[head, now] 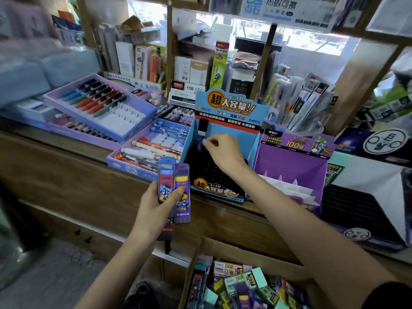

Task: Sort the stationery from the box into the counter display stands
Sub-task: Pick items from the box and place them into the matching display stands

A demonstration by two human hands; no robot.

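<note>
Head view: right hand (223,152) pinches a dark case (201,139) in the blue stand (256,139); left hand (156,206) grips two cases (176,186).

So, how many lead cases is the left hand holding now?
2 clearly. The left hand holds a blue case on the left and a purple case beside it on the right. A dark edge below the hand may be a third, mostly hidden.

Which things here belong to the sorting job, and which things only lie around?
Belong to the job:
- cardboard box of stationery
- blue display stand
- purple display stand
- lead case at the right hand
- two lead cases in the left hand

Only lying around:
- pen trays
- boxes on the shelf
</note>
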